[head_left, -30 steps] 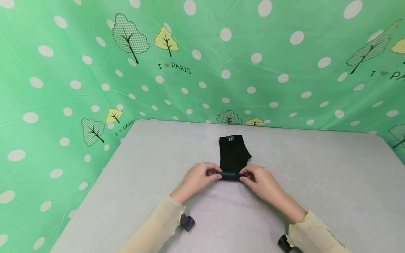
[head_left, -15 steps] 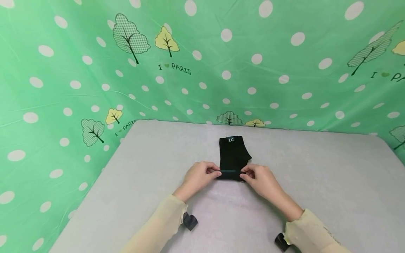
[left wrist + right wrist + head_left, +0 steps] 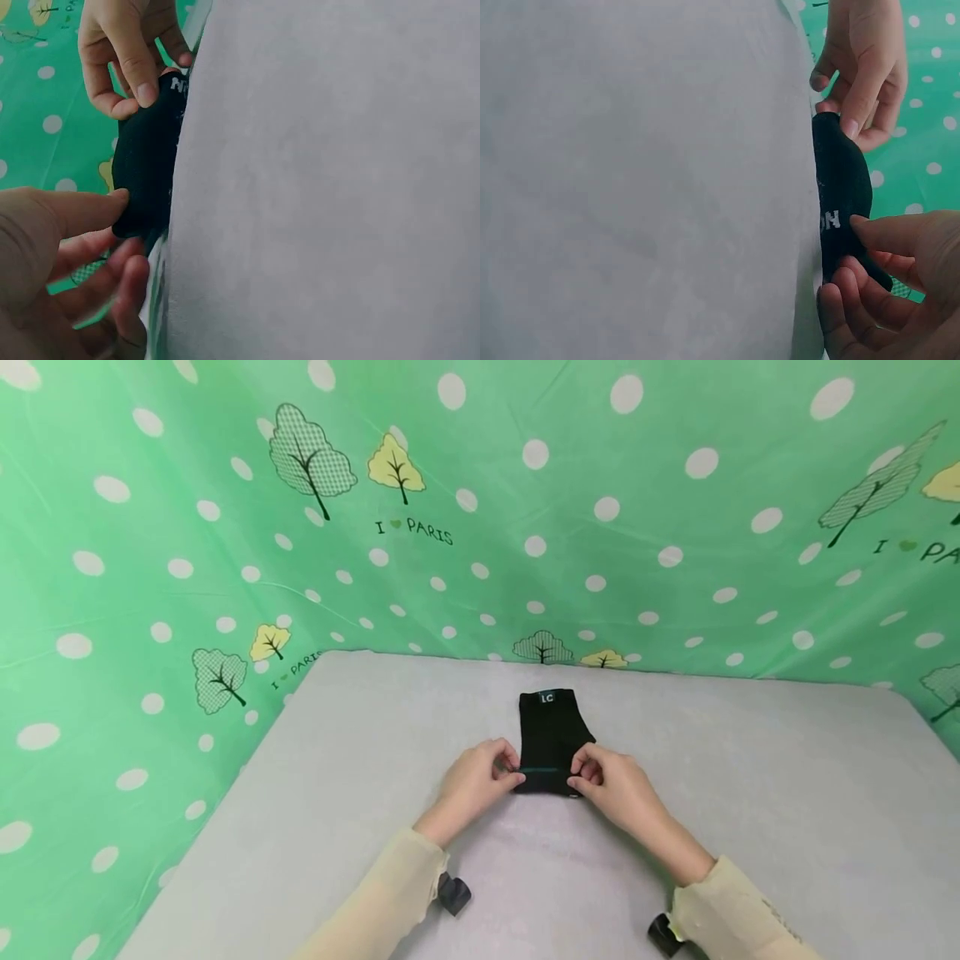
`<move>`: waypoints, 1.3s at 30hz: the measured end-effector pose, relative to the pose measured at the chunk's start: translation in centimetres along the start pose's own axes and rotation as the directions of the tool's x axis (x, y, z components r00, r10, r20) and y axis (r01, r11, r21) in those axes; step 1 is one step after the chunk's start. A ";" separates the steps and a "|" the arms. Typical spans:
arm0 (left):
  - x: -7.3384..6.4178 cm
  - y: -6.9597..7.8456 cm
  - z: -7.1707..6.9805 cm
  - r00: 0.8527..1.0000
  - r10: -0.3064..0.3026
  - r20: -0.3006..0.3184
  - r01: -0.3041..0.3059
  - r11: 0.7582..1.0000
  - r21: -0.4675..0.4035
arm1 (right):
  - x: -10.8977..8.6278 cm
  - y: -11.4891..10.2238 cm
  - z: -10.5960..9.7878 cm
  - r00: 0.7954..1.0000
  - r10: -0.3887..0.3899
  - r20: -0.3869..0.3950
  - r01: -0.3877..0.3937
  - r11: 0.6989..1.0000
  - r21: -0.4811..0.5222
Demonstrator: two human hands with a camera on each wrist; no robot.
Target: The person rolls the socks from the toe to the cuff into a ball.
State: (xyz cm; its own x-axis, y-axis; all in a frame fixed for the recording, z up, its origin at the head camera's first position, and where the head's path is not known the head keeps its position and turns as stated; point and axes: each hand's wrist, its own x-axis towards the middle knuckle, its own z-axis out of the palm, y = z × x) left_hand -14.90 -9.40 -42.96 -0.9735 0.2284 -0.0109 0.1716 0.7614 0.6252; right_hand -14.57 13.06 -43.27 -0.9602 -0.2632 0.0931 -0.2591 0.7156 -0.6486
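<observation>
A black sock [image 3: 553, 731] lies on the table with a small "LC" tag at its far end. Its near end is folded into a band with a thin teal line along the top. My left hand [image 3: 476, 781] pinches the left corner of that band between thumb and fingers. At the right corner, my right hand [image 3: 618, 781] pinches the fabric likewise. White lettering, partly hidden, shows on the sock [image 3: 844, 172] in the right wrist view. The left wrist view has the dark fabric [image 3: 146, 161] spanning both hands. Whether a second sock lies beneath, I cannot tell.
A pale grey cloth covers the table [image 3: 750, 793]. Behind and to the left hangs a green polka-dot curtain [image 3: 480, 527] with printed trees, meeting the table's back edge. Dark wrist cameras [image 3: 453, 893] sit under both cream sleeves [image 3: 382, 893].
The folded band at the near end looks flatter and wider than a second ago. Both hands keep their pinch at the corners and have barely shifted. The head view has tilted up slightly.
</observation>
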 end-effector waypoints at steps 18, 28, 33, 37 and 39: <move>-0.6 -0.3 0.0 0.995 0.097 -0.008 -0.096 0.995 0.040 | -0.3 0.5 0.1 0.989 -0.109 -0.100 0.105 0.994 -0.041; 0.5 0.2 0.2 0.998 0.061 -0.009 -0.059 0.994 0.091 | -0.3 0.5 -0.4 0.990 -0.124 -0.060 0.118 0.989 -0.091; 1.0 0.3 0.1 0.999 0.052 -0.012 -0.050 0.993 0.110 | -0.1 0.3 -0.3 0.989 -0.132 -0.072 0.121 0.984 -0.132; 1.1 0.4 0.0 0.999 0.033 -0.006 -0.032 0.994 0.109 | 0.0 0.1 0.0 0.987 -0.135 -0.085 0.119 0.977 -0.176; 1.0 0.3 -0.1 1.000 0.025 -0.010 -0.024 0.994 0.105 | 0.1 -0.1 0.1 0.985 -0.142 -0.097 0.121 0.973 -0.196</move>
State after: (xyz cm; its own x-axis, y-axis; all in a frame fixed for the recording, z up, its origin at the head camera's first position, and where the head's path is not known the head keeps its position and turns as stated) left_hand -15.84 -8.95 -42.72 -0.9704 0.2412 0.0129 0.2098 0.8150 0.5402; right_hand -14.65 12.92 -43.26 -0.9191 -0.2982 0.2575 -0.3889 0.7911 -0.4720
